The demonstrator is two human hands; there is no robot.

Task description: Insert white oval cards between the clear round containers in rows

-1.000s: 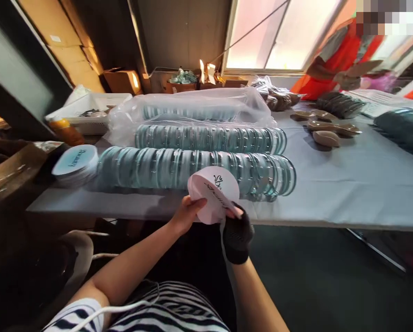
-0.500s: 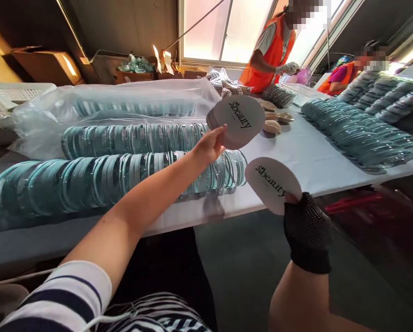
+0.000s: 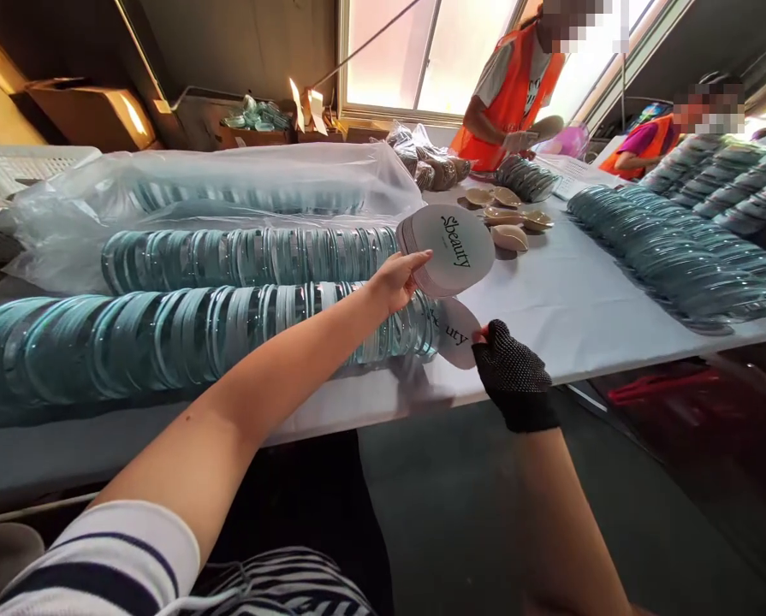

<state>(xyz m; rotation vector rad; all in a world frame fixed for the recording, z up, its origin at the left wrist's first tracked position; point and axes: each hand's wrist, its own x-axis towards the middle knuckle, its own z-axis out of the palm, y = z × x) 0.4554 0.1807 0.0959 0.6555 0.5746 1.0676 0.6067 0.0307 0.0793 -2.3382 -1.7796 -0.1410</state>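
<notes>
Card stack (image 3: 450,248): head view, just right of the left hand (image 3: 399,278), whose thumb and fingers are clamped on its near edge; top face lettered "beauty". Single card (image 3: 456,346): just left of the right hand (image 3: 514,372), partly hidden behind the stack; cannot tell whether the two touch. Right hand, in a black fingerless glove (image 3: 520,389), pinches this card's edge between thumb and fingers. Front row of clear plastic pieces (image 3: 164,342) lies left of the right hand. Leaf-shaped dishes (image 3: 509,239) rest on the white tabletop (image 3: 530,321), beyond the right hand.
</notes>
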